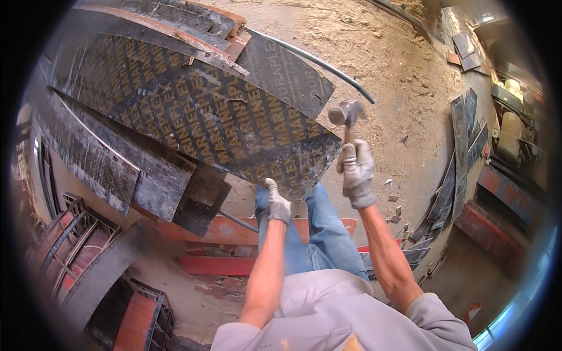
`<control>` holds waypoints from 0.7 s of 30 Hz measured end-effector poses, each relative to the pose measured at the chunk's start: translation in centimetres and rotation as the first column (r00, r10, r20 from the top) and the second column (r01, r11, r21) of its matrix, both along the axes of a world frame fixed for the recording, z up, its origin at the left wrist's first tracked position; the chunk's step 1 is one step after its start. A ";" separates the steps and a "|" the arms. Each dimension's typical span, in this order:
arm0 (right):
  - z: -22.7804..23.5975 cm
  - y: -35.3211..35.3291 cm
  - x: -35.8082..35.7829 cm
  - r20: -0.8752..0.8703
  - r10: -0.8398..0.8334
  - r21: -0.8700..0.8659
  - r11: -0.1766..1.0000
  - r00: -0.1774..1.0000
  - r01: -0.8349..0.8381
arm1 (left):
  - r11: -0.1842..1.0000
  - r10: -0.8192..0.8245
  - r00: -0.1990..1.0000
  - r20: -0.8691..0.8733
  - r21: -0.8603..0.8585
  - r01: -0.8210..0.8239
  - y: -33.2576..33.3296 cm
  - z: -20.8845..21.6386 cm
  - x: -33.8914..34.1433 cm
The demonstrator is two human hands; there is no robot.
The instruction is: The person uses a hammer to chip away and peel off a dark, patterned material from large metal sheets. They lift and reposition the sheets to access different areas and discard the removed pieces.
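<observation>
My right hand (pixel 357 169), in a pale knit glove, is closed round the handle of a hammer (pixel 346 114). The hammer is raised, its metal head just beyond the right corner of a large black plywood board (pixel 199 111). Yellow printing covers this board, and whitish smears mark its surface. At the board's near edge is my left hand (pixel 277 203), gloved alike. Its thumb lies over the top face, while the other fingers are hidden beneath the edge. A second dark board (pixel 293 76) lies under the far side of the printed one.
Stacked worn boards (pixel 170 23) lie at the far left, with a metal pipe (pixel 319 58) beside them. Sawdust (pixel 404 76) covers the floor ahead. Dark strips (pixel 459 140) lean at the right, near machinery (pixel 512 126). Metal frames (pixel 76 245) stand at the lower left.
</observation>
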State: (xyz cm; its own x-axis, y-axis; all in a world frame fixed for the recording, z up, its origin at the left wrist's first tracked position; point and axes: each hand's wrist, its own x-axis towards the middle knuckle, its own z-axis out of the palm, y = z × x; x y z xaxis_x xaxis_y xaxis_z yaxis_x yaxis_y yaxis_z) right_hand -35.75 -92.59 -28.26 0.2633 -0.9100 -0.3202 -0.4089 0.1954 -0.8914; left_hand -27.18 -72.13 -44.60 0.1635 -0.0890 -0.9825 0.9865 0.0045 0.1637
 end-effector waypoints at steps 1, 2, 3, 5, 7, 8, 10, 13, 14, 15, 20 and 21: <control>1.4 -0.4 0.1 0.055 -0.032 -0.030 0.999 0.998 0.034 | 1.000 -0.008 0.998 -0.069 0.004 0.009 0.1 0.3 -0.9; 2.4 -1.0 0.2 0.121 -0.051 0.015 0.999 0.991 0.050 | 1.000 -0.018 0.989 -0.145 0.009 0.019 0.3 0.6 -1.8; 2.7 -1.5 0.8 0.025 -0.039 0.098 0.994 0.999 0.037 | 0.999 -0.006 0.971 -0.240 0.036 0.015 0.3 0.7 -2.4; 2.4 -2.2 1.7 -0.236 -0.016 0.245 0.967 0.972 0.075 | 0.999 0.011 0.985 -0.173 -0.051 -0.020 0.3 0.9 -3.2; 1.5 -2.6 1.9 -0.489 0.263 0.060 0.961 0.832 -0.268 | 0.998 0.029 0.985 -0.173 -0.044 -0.037 0.0 1.1 -3.5; 1.1 -2.6 1.8 -0.550 0.343 0.117 0.934 0.761 -0.336 | 0.999 0.030 0.984 -0.173 -0.033 -0.037 -0.2 1.1 -3.5; 1.0 -2.3 0.9 -0.586 0.423 0.202 0.902 0.691 -0.380 | 0.998 0.037 0.985 -0.166 0.065 -0.026 -0.8 1.2 -3.3; 1.8 -1.6 0.2 -0.562 0.330 0.108 0.938 0.758 -0.329 | 0.990 0.065 0.985 -0.159 0.132 -0.044 -1.3 1.8 -3.2; 2.2 -1.6 0.4 -0.538 0.266 0.059 0.959 0.800 -0.279 | 0.992 0.051 0.987 -0.151 0.126 -0.032 -1.5 2.0 -3.2; 2.4 -1.9 0.9 -0.496 0.209 -0.008 0.969 0.843 -0.245 | 0.998 0.017 0.993 -0.116 0.055 -0.011 -1.5 2.3 -3.2; 2.6 -5.4 3.6 -0.647 0.549 0.228 0.802 0.529 -0.552 | 0.997 -0.017 0.991 -0.132 0.073 0.026 -1.4 2.9 -3.1; 2.7 -5.7 3.4 -0.666 0.549 0.267 0.808 0.506 -0.525 | 0.999 -0.022 0.993 -0.118 0.032 0.026 -1.3 2.8 -3.2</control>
State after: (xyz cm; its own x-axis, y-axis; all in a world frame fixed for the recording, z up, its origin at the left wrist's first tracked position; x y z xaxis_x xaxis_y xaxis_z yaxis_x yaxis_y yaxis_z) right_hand -32.36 -98.27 -25.60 0.3923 -0.6597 -0.6410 -0.9193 -0.2580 -0.2972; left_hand -30.35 -73.42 -41.80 0.0452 -0.0588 -0.9972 0.9986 -0.0233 0.0467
